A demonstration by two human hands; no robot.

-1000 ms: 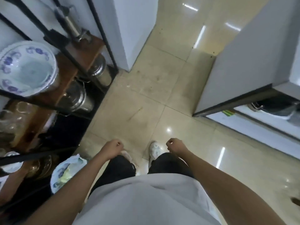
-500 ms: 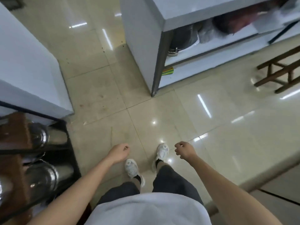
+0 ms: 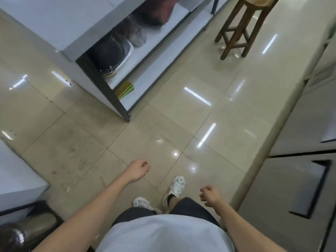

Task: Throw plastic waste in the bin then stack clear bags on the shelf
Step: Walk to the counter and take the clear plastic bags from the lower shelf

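Shelf (image 3: 145, 57) under the counter (image 3: 54, 20) lies well ahead of both loosely curled, empty grips, left (image 3: 139, 170) and right (image 3: 211, 196).

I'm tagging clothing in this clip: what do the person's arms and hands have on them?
Nothing shows on either: the left hand and right hand are bare, without gloves, and no watch or band is visible at the wrists. Both forearms are uncovered; no sleeve edge is in view. The light grey top covers only the torso.
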